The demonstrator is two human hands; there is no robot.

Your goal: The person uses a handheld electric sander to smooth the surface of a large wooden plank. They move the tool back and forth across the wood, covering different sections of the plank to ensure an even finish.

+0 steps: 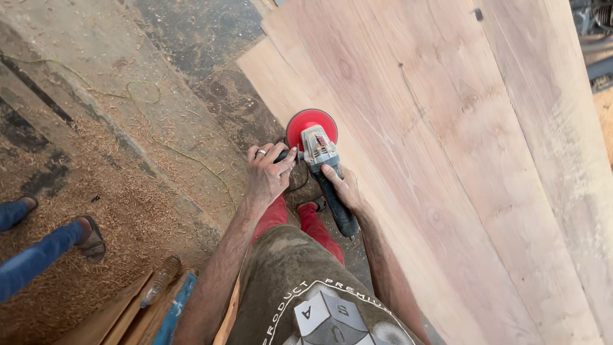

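Note:
A hand-held grinder point(322, 163) with a round red sanding disc point(311, 124) rests against the left edge of a large pale wooden slab point(447, 147). My left hand point(269, 172), with a ring on one finger, is closed around the black side handle. My right hand point(345, 187) wraps the dark body of the grinder just behind its grey head. The disc lies flat on the wood near the edge of the slab. My red trousers and a sandalled foot point(314, 206) show below the tool.
Sawdust and wood shavings cover the concrete floor point(128, 191) at left. A thin green cord point(147, 121) trails across it. Another person's jeans leg and sandalled foot point(86, 235) stand at lower left. Wooden planks and a bottle point(159, 281) lie near the bottom edge.

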